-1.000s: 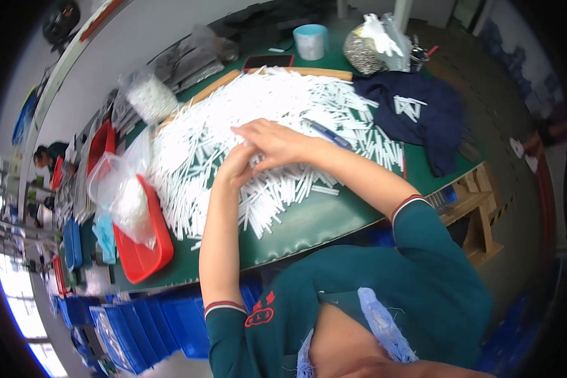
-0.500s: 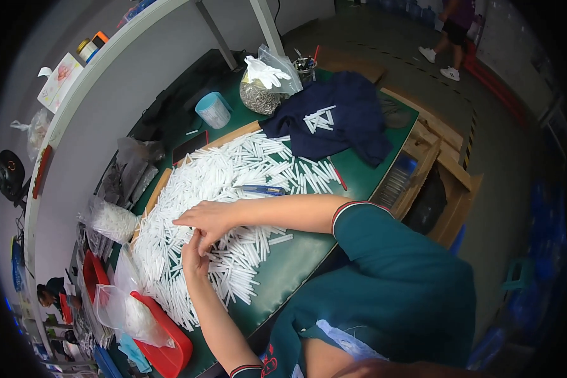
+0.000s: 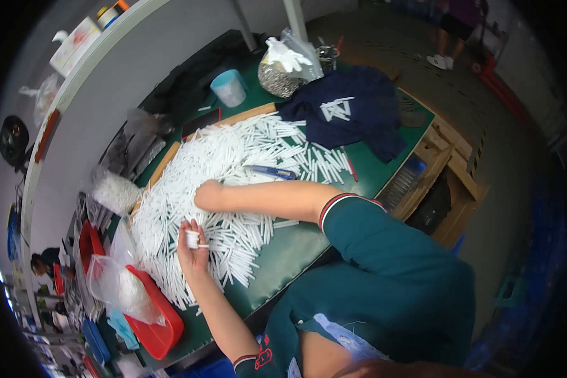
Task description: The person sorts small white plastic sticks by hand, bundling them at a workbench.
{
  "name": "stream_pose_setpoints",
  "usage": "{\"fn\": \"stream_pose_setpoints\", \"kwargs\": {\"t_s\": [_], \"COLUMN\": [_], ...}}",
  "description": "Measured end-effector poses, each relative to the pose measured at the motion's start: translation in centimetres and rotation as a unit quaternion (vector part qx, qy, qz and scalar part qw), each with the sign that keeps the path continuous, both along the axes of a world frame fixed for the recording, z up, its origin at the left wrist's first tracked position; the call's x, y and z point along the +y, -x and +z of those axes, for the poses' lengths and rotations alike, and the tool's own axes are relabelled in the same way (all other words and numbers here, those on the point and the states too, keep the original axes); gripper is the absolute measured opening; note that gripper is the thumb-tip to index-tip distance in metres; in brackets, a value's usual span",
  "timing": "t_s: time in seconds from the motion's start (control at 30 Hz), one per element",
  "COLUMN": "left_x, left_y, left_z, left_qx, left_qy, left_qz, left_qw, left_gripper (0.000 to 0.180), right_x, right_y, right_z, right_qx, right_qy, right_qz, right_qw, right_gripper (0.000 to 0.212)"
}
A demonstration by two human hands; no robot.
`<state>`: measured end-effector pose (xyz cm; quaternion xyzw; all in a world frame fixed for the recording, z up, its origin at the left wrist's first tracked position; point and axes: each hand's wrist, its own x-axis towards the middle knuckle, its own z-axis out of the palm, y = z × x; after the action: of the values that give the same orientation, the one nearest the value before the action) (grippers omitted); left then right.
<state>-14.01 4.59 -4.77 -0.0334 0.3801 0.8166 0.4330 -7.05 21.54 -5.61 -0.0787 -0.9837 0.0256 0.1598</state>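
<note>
A wide heap of short white sticks (image 3: 233, 151), shaped like thin tubes, is spread over the green table. At its near left part, my left hand (image 3: 194, 255) is turned palm up. Several white sticks (image 3: 192, 239) lie together across its palm, held by curled fingers. Just beyond it, my right hand (image 3: 209, 195) is closed low over the heap, back of the hand up. Its fingertips are hidden, so anything in them cannot be made out. A blue utility knife (image 3: 271, 171) rests on the sticks beyond my right forearm.
Red trays (image 3: 160, 334) and bags of white pieces (image 3: 114, 194) stand on the left. A wooden strip (image 3: 249, 116) edges the heap. Behind are a blue cup-like roll (image 3: 229, 88), a bag of metal bits (image 3: 277, 82) and dark blue cloth (image 3: 365, 120). Someone stands far right.
My hands were together over the heap and are now apart. My left palm has turned up, showing sticks in it. My right hand has closed. The whole view has shifted slightly.
</note>
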Motion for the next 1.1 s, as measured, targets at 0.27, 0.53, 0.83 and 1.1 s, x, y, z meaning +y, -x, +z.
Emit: {"fn": "stream_pose_setpoints", "kwargs": {"t_s": [0.27, 0.53, 0.83, 1.1], "left_x": [0.7, 1.6, 0.8, -0.3], "left_y": [-2.9, -4.3, -4.8, -5.7], "left_z": [1.2, 0.3, 0.2, 1.1], "left_qx": [-0.044, -0.049, -0.069, -0.083], "left_qy": [-0.076, -0.062, -0.019, -0.039], "left_qz": [-0.078, -0.075, -0.092, -0.179], "left_qw": [0.993, 0.994, 0.993, 0.979], "left_gripper": [0.024, 0.033, 0.033, 0.033], "right_x": [4.0, -2.0, -2.1, -2.8], "right_y": [-2.8, -4.1, -6.0, -8.4], "right_z": [5.3, 7.0, 7.0, 6.7], "right_qx": [-0.005, -0.081, -0.021, -0.020], "right_qy": [0.355, 0.305, 0.283, 0.234], "right_qz": [0.028, 0.034, 0.048, 0.234], "right_qw": [0.935, 0.948, 0.958, 0.943], "right_gripper": [0.038, 0.035, 0.039, 0.100]}}
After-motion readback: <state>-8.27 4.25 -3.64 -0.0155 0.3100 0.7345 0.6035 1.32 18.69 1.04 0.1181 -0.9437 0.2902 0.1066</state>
